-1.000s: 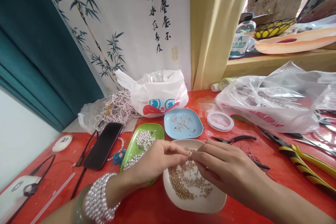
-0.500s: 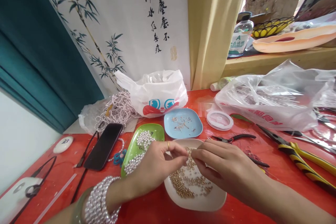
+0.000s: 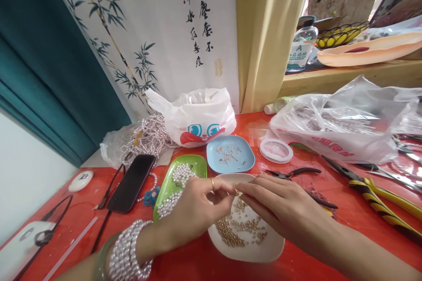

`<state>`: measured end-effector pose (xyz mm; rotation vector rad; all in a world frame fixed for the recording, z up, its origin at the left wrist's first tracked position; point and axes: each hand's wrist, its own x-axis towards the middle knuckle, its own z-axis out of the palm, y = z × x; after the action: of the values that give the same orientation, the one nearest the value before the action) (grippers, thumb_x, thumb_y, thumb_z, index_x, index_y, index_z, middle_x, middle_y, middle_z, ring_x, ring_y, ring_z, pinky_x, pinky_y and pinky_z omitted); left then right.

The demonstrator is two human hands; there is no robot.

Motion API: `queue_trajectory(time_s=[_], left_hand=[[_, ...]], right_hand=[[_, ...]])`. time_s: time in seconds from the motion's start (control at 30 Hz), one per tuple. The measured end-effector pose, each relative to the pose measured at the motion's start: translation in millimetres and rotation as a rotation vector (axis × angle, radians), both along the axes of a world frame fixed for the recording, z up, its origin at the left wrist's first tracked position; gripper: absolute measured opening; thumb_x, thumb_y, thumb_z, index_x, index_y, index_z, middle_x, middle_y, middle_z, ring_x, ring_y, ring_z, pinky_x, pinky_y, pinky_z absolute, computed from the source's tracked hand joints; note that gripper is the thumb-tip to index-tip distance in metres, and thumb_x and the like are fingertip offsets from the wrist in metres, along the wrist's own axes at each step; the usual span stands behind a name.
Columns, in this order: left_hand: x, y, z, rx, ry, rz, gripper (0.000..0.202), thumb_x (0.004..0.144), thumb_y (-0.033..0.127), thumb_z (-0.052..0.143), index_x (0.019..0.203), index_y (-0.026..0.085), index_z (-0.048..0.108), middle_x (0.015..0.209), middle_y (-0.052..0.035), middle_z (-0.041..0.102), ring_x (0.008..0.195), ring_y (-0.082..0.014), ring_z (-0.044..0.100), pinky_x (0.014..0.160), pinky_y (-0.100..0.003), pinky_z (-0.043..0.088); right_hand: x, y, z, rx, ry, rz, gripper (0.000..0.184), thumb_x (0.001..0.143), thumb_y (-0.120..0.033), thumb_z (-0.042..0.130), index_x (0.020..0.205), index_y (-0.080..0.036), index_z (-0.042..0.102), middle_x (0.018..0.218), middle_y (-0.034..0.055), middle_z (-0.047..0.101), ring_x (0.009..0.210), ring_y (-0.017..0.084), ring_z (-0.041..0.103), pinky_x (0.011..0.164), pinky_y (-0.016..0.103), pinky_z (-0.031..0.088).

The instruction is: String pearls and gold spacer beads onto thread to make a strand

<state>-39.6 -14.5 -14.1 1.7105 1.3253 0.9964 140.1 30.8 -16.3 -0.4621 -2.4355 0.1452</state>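
Over a white dish (image 3: 253,254) holding loose gold beads (image 3: 229,232), my left hand (image 3: 202,199) and my right hand (image 3: 285,206) meet at the fingertips. The left thumb and index finger are pinched together. The fingers of my right hand are closed against those tips. Whatever they hold is too small and too hidden to name. Just left of the dish, partly behind my left hand, lies a green tray (image 3: 199,163) with white pearl beads (image 3: 182,175). Behind the dish, small metal pins lie in a blue tray (image 3: 246,166).
Pliers with dark handles (image 3: 301,171) and yellow-black pliers (image 3: 369,193) lie to the right. A phone (image 3: 132,184), a cable and a heap of pearl strings (image 3: 148,138) are on the left. Plastic bags (image 3: 204,118) stand at the back, beside a white spool (image 3: 276,151).
The fingertips of both hands have drawn closer together, and the right fingers now lie flatter over the left pinch. The trays and tools have stayed put.
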Motion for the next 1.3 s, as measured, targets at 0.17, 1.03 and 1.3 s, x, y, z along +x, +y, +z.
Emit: queue_trajectory(time_s=[0.17,1.03,1.3], left_hand=[[0.4,-2.4,-1.4,0.104,0.080,-0.012,0.013,0.073,0.015,0.054,0.079,0.012,0.065,0.065,-0.0041,0.066,0.055,-0.0099,0.055,0.051,-0.020,0.043],[-3.9,-3.7,-4.2,0.373,0.334,-0.160,0.013,0.078,0.011,0.046,0.075,0.014,0.059,0.062,-0.0011,0.057,0.057,-0.0097,0.049,0.056,-0.022,0.039],[-3.3,-3.1,-3.8,0.354,0.317,-0.106,0.012,0.075,0.010,0.048,0.072,0.014,0.059,0.059,-0.0008,0.057,0.054,-0.0096,0.049,0.053,-0.021,0.039]], right_hand=[[-3.9,-3.1,-1.9,0.009,0.030,-0.062,0.021,0.085,-0.016,0.041,0.077,-0.014,0.061,0.058,0.0021,0.056,0.051,0.012,0.048,0.049,0.025,0.038],[-6.6,-7.6,-1.0,0.062,0.052,-0.154,0.019,0.069,-0.008,0.039,0.054,-0.017,0.049,0.051,-0.0001,0.045,0.048,0.011,0.035,0.045,0.022,0.028],[-4.0,-5.2,1.1,-0.009,-0.016,-0.163,0.010,0.064,-0.012,0.043,0.065,-0.016,0.052,0.059,0.0018,0.052,0.052,0.013,0.043,0.047,0.023,0.032]])
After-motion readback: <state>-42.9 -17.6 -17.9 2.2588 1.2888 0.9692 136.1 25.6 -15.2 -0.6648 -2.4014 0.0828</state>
